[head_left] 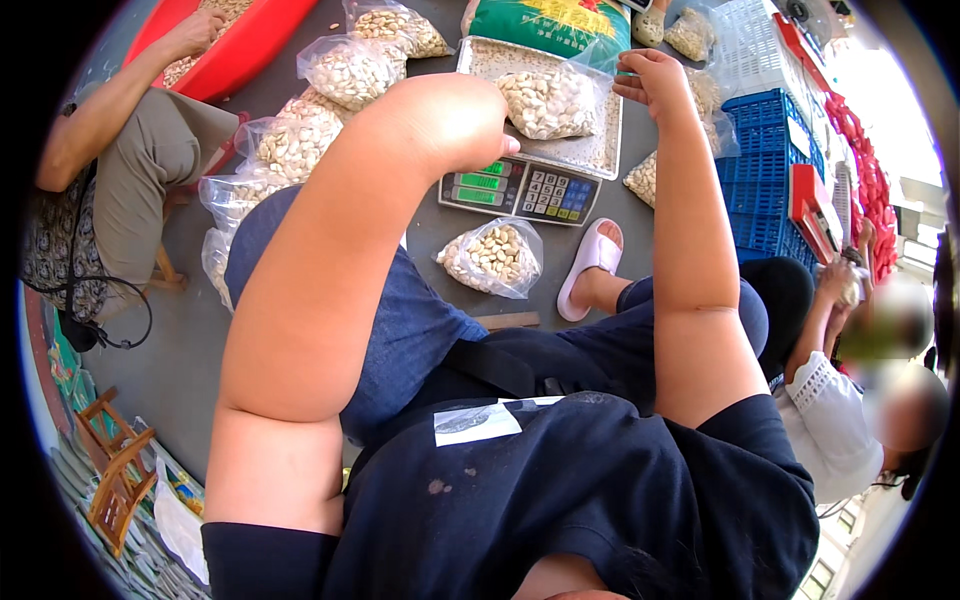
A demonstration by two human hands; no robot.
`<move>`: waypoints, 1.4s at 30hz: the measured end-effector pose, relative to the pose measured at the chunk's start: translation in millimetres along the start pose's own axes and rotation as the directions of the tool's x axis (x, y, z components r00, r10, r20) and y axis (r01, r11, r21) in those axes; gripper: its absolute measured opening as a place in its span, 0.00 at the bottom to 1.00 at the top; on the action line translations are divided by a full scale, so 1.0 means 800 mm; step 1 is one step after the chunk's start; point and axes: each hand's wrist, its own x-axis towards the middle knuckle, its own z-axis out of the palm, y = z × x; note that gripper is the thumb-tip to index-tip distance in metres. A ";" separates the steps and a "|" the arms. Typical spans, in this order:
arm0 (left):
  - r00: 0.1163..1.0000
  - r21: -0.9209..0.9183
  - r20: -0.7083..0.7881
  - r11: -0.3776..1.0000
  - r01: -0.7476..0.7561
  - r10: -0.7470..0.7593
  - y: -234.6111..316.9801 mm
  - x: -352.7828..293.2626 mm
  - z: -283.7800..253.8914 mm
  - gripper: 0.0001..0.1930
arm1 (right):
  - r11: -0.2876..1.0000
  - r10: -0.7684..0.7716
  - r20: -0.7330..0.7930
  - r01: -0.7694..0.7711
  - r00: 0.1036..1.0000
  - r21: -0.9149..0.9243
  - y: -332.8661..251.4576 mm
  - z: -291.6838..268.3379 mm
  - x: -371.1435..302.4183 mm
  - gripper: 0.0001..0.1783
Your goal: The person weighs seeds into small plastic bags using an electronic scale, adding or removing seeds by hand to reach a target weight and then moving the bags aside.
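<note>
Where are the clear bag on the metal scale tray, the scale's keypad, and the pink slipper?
clear plastic bag of pale nuts [548, 102], head view, bag's middle.
grey scale keypad [558, 193], head view, button block.
pink rubber slipper [590, 265], head view, strap.

Red tub [245, 45] at top left — blue crates [765, 170], pink slipper [590, 265], wooden stool [115, 470] nearby.

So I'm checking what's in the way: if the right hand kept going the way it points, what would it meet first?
The right hand pinches the top of the clear bag of nuts on the scale tray, fingers pointing left. Straight on, it would probably meet that bag's upper edge first; depth is hard to judge.
</note>
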 end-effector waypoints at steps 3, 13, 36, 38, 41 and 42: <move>1.000 -0.001 0.008 1.000 0.023 -0.023 0.002 0.001 -0.002 0.17 | 0.999 0.014 -0.009 -0.015 1.000 -0.041 0.001 0.004 0.005 0.09; 0.999 -0.037 0.023 0.999 0.029 -0.028 0.010 -0.005 -0.016 0.16 | 0.993 -0.110 -0.026 0.108 0.994 -0.051 -0.007 0.019 0.024 0.09; 0.999 -0.061 -0.050 0.998 0.001 -0.005 -0.003 -0.011 -0.018 0.12 | 0.035 -0.118 0.226 0.232 0.967 -0.972 0.120 0.073 0.085 0.22; 0.999 -0.068 -0.035 0.998 -0.002 -0.001 0.001 -0.006 -0.016 0.12 | 0.027 -0.248 0.207 0.221 0.946 -0.975 0.101 0.058 0.077 0.20; 0.999 -0.069 -0.037 0.997 -0.024 0.022 0.007 0.000 -0.015 0.12 | 0.062 -0.295 0.189 0.217 0.937 -0.974 0.064 0.034 0.064 0.19; 0.999 -0.072 -0.041 0.997 -0.026 0.024 0.007 0.001 -0.014 0.12 | 0.017 -0.256 0.222 0.234 0.941 -0.972 0.053 0.030 0.066 0.18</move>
